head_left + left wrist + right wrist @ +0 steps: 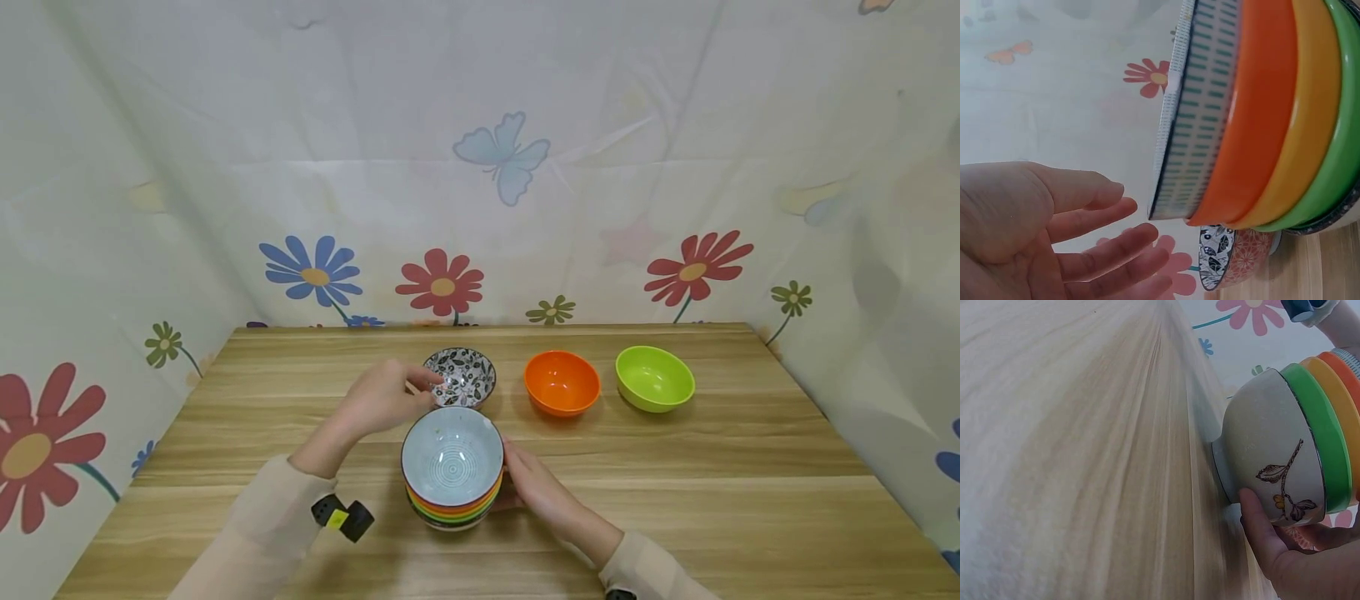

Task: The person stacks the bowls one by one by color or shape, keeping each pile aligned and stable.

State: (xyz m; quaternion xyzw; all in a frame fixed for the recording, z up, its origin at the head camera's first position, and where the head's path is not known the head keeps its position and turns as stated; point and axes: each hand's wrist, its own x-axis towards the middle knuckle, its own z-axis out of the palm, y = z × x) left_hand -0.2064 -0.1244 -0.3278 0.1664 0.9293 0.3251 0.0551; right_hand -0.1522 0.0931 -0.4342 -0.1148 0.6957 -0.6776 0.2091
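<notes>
A stack of nested bowls stands on the table: a pale bowl [453, 457] with a ringed inside on top, then orange, yellow and green ones [1319, 437], and a cream bowl [1266, 437] with a leafy twig at the bottom. My right hand [543, 492] holds the stack's right side, its thumb against the cream bowl. Behind the stack sits a black-and-white leaf-patterned bowl [467, 377], reddish outside. Fingers loosely spread, my left hand [393, 394] hovers at that bowl's left rim; the left wrist view shows nothing in it [1097, 231].
Right of the patterned bowl, a single orange bowl [562, 382] and a lime-green bowl [655, 379] stand apart along the back of the wooden table [720, 500]. A flower-printed cloth [585, 208] hangs behind the table and at its sides.
</notes>
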